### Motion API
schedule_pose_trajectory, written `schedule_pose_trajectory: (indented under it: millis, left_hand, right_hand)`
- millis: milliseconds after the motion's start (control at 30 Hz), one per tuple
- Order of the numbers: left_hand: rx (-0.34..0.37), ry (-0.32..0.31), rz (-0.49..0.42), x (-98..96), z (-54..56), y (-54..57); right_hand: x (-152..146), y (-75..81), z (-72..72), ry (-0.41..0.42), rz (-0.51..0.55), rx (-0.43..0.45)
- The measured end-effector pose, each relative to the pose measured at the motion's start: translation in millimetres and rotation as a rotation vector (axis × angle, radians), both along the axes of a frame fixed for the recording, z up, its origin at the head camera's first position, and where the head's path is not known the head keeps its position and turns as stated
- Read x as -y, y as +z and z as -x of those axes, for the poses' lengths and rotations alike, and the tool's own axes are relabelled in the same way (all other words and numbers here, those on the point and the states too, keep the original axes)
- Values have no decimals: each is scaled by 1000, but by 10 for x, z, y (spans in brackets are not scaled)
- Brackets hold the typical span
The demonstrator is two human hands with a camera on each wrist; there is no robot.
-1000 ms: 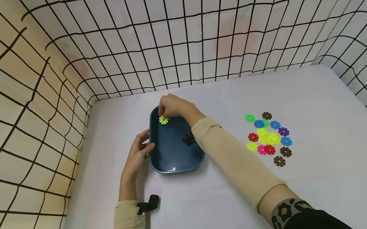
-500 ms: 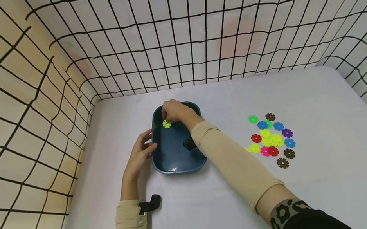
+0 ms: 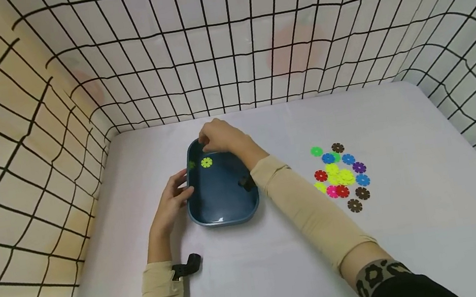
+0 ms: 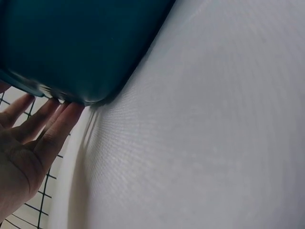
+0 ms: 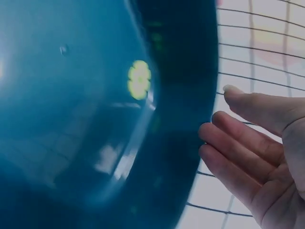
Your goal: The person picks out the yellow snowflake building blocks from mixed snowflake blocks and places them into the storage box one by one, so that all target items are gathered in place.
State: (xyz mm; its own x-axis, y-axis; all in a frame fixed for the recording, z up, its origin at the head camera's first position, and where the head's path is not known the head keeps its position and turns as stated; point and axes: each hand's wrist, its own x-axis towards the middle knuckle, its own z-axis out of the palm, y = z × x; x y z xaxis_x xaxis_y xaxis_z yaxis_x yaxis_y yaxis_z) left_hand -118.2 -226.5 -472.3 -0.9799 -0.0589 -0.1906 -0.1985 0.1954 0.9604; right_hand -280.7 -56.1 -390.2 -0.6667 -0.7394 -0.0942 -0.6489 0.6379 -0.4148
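A dark blue tray (image 3: 222, 199) stands on the white table. One yellow snowflake disc (image 3: 206, 162) lies flat inside it, near the far left corner. My right hand (image 3: 220, 135) is over the tray's far end; in the right wrist view its fingers (image 5: 233, 136) are loosely bent at the rim, holding nothing. At the tray's left side is my left hand (image 3: 169, 207); in the left wrist view, its extended fingers (image 4: 59, 131) rest their tips against the outer wall.
To the right of the tray, several snowflake discs (image 3: 344, 177) in yellow, red, blue, green, pink, purple and brown lie in a loose heap, some overlapping. Black wire mesh (image 3: 224, 58) bounds the table (image 3: 403, 144) at the back and both sides.
The yellow disc, beneath my right fingertips before, now lies free on the tray floor. My right hand has risen off it toward the far rim. The left hand stays at the tray's side.
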Motion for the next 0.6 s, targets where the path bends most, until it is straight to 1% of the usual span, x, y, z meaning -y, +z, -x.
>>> schedule_pose_trajectory:
  millis: [100,333,500,600]
  left_hand:
    - [5,-3,3,-9,-9,10]
    - [20,16,25,137,-44,46]
    - [21,22,34,218,-85,60]
    - [16,11,39,259,-96,70]
  right_hand:
    - [-125,119,-45,-13,-12,-33]
    - [-351,323,-172,-68,-22,-87]
    - [-588,432,-239,-125,-35,-118]
    - [-746,465,-248,-169,-47,-132]
